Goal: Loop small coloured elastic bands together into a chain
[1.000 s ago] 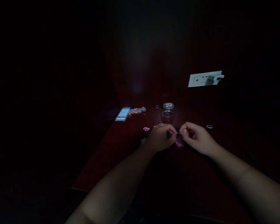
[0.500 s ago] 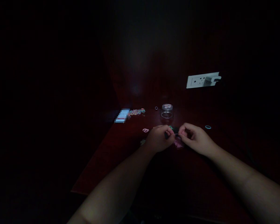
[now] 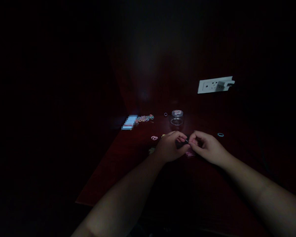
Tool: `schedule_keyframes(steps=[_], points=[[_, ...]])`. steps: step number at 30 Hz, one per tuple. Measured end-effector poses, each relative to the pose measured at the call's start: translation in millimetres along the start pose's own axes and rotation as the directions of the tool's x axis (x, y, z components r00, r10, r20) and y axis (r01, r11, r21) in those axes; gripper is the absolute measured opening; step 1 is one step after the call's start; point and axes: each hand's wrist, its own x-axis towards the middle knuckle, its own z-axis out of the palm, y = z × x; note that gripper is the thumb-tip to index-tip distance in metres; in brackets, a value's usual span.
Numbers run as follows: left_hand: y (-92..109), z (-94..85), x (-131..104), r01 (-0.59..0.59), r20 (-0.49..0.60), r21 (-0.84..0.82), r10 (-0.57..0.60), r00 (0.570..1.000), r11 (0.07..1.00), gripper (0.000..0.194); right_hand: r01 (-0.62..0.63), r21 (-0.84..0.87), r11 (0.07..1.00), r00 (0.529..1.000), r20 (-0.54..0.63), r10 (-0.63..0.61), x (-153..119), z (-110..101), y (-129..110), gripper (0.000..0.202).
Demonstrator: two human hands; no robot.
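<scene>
Close together over the table, my left hand (image 3: 171,146) and my right hand (image 3: 207,146) meet at the fingertips. A thin, pale hair tie (image 3: 186,141) shows between them, small and dim. My right thumb and index finger pinch it; my left finger and thumb curve around its other side, a little apart. Beneath the fingers lies a bunch of pink hair ties (image 3: 190,153), partly covered. Yellowish hair ties (image 3: 151,150) peek out beside my left wrist, and a yellow piece (image 3: 163,135) shows behind that hand. Two pink hair ties (image 3: 154,138) lie to its left.
A clear lidded jar (image 3: 177,121) stands behind my hands. Mixed pastel hair ties (image 3: 145,118) are heaped beside a lit, blurred phone (image 3: 130,122). A blue hair tie (image 3: 220,134) lies right, a small dark ring (image 3: 165,114) at the back. A wall socket (image 3: 215,85) holds a plug.
The hair tie was drawn straight between both hands; now the fingertips are closer and my left finger and thumb have parted slightly. A green piece behind the hands is now hidden.
</scene>
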Motion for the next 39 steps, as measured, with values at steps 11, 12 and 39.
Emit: schedule_keyframes(steps=[11,12,39], points=[[-3.5,-1.5,1.6,-0.019,0.006,0.072,0.018,1.000,0.997,0.006,0.021,-0.047,0.999,1.000,-0.004,-0.021,0.7,-1.9,-0.1,0.011],[-3.4,-1.7,1.5,-0.022,0.002,0.080,0.022,1.000,0.997,0.006,0.015,-0.058,0.998,1.000,-0.003,-0.015,0.7,-2.3,0.1,0.011],[-5.0,-0.7,1.0,-0.023,0.048,0.111,0.018,0.999,0.994,0.004,-0.052,-0.153,0.987,0.997,0.047,0.059,3.6,-8.2,5.3,0.010]])
